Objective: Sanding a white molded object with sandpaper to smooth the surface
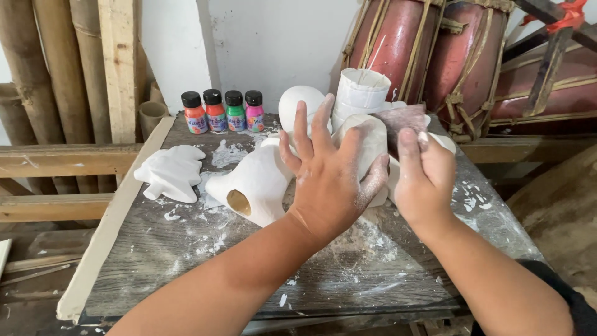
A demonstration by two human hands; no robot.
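Note:
My left hand (329,174) lies flat with spread fingers on a white plaster figure (367,140) in the middle of the grey board (186,249). My right hand (423,171) presses a brownish piece of sandpaper (407,118) against the same figure from the right. A hollow white plaster piece (255,183) with a gold-lined hole leans just left of my left hand. White dust covers the board below both hands.
A flat white leaf-shaped cast (171,171) lies at the left. Several small paint bottles (224,112) stand in a row at the back, beside a white egg shape (298,102) and a white cylinder (360,90). Red drums (435,50) and bamboo poles (43,68) stand behind.

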